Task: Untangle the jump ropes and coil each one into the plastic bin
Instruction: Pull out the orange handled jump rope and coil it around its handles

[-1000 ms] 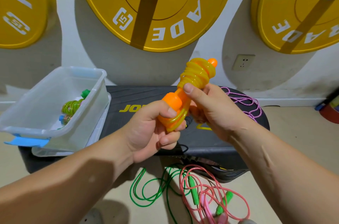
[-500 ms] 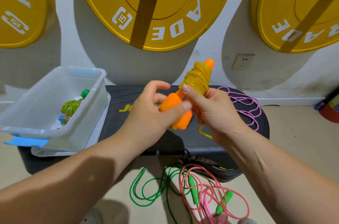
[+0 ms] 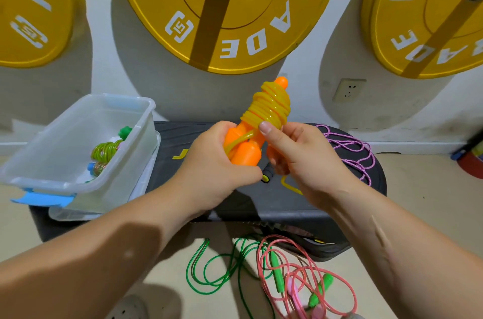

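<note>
I hold an orange jump rope (image 3: 269,109) in front of me, its yellow cord wound tightly round the handles. My left hand (image 3: 222,162) grips the lower orange handle ends. My right hand (image 3: 295,154) holds the bundle from the right, thumb pressed on the coils. A clear plastic bin (image 3: 125,175) with blue latches stands at the left; a coiled green rope (image 3: 107,150) lies inside. On the floor below lie a tangled green rope (image 3: 217,274) and pink rope (image 3: 300,274). A purple rope (image 3: 350,146) rests on the black step platform (image 3: 326,203).
Yellow weight plates (image 3: 235,5) hang on the white wall behind. A wall socket (image 3: 349,90) sits at the right. A black and yellow handle end (image 3: 266,175) lies on the platform under my hands. A red object (image 3: 473,162) stands at the far right edge.
My left hand has closed again round the orange handle ends after opening briefly. The bundle now stands more upright and a little higher.
</note>
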